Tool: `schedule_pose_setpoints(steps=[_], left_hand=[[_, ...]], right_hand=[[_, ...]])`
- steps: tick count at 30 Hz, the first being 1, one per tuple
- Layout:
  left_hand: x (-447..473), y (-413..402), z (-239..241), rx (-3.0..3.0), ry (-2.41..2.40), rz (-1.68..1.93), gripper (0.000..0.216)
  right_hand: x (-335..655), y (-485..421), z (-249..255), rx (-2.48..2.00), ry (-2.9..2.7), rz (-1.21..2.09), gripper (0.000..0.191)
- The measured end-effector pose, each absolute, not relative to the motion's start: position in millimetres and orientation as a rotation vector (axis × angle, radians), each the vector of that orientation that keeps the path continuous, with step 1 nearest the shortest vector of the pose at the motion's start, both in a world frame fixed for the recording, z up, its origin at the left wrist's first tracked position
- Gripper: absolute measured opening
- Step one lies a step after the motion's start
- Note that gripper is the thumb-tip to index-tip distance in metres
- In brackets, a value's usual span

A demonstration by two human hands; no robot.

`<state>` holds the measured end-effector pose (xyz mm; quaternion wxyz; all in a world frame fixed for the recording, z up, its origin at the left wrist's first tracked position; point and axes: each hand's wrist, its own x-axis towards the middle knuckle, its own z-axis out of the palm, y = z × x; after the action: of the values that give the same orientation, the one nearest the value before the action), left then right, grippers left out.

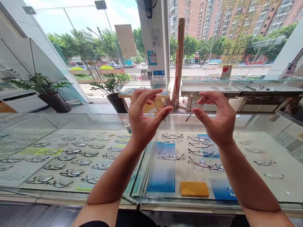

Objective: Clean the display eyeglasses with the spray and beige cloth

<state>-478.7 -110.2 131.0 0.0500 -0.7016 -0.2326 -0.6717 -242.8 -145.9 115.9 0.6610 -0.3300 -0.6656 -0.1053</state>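
Observation:
A pair of thin-rimmed eyeglasses is held up in front of me, above the glass display counter. My left hand grips the left side of the frame between thumb and fingers. On the opposite side, my right hand pinches the other rim near its hinge. One temple arm hangs down beside the right thumb. Beneath my hands, several eyeglasses lie inside the right display case, and a yellow case rests near its front edge.
The left display case holds rows of eyeglasses. A small white bottle stands behind my left forearm. Farther off are potted plants, a wooden post, a pillar and another glass counter by the window.

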Motion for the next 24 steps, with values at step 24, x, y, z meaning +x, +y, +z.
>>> schedule_pose_setpoints(steps=[24], left_hand=[[-468, -86, 116, -2.176, -0.807, -2.242, 0.045]], right_hand=[[-244, -139, 114, -0.827, -1.39, -0.33, 0.038]])
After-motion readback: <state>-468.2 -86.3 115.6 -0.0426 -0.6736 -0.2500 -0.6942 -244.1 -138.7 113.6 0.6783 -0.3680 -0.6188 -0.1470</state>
